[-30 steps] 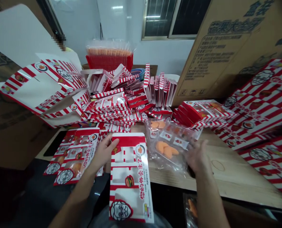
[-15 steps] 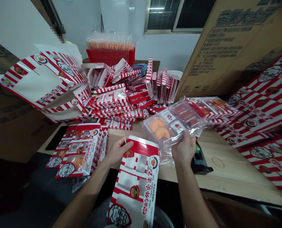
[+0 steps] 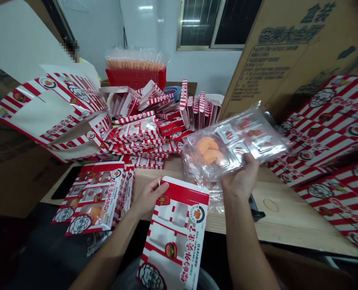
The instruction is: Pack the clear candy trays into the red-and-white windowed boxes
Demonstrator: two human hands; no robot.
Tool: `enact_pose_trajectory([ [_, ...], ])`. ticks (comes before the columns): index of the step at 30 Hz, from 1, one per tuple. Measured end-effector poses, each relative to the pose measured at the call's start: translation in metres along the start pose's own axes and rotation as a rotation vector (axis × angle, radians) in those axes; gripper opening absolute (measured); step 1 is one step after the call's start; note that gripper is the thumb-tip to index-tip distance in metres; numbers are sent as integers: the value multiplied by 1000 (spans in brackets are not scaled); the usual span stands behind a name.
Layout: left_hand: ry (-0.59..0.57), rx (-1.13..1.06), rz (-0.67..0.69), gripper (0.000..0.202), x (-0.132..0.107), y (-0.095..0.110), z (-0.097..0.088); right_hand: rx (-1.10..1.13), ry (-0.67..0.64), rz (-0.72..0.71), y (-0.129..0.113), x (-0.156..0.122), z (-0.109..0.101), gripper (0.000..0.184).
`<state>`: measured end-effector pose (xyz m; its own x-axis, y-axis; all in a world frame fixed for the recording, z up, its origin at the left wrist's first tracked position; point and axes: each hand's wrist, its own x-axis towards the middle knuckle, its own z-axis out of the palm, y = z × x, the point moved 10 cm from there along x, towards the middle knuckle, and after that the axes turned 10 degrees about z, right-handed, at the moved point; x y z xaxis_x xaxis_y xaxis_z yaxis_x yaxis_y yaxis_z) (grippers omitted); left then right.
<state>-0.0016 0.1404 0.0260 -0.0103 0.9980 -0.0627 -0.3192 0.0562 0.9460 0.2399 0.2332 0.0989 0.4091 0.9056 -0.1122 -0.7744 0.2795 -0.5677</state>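
Note:
My left hand (image 3: 151, 196) is closed on the upper left corner of a red-and-white cardboard box (image 3: 174, 237) with cut-out windows, a burger picture and a round printed face. White backing shows through its windows. My right hand (image 3: 242, 177) grips the lower edge of a clear plastic tray pack (image 3: 236, 141), lifted over the table. Inside the pack are orange pieces, small sachets and reddish items in separate compartments. Under it, more clear packaging (image 3: 217, 189) lies on the table. The right fingertips are partly hidden by the pack.
Filled boxes (image 3: 97, 197) lie at the table's left edge. A heap of striped boxes (image 3: 139, 133) covers the back, with a red crate (image 3: 136, 76) behind. Striped boxes (image 3: 332, 129) are stacked at right, before a large brown carton (image 3: 266, 60). A black object (image 3: 256, 211) sits on the wooden table (image 3: 290, 217).
My right hand has raised the clear tray pack and moved it to the right, tilting it. The left hand keeps its hold on the cardboard box, nearly unmoved. The view has shifted slightly.

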Motion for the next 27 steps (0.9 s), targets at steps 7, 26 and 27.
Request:
enact_pose_trajectory([
  [7, -14, 5, 19, 38, 1, 5, 8, -46, -239, 138, 13, -27, 35, 17],
  [26, 85, -57, 48, 34, -6, -1, 2, -347, -161, 489, 50, -17, -22, 18],
  [27, 105, -63, 68, 33, -6, -1, -1, -389, -173, 521, 52, -17, -25, 17],
])
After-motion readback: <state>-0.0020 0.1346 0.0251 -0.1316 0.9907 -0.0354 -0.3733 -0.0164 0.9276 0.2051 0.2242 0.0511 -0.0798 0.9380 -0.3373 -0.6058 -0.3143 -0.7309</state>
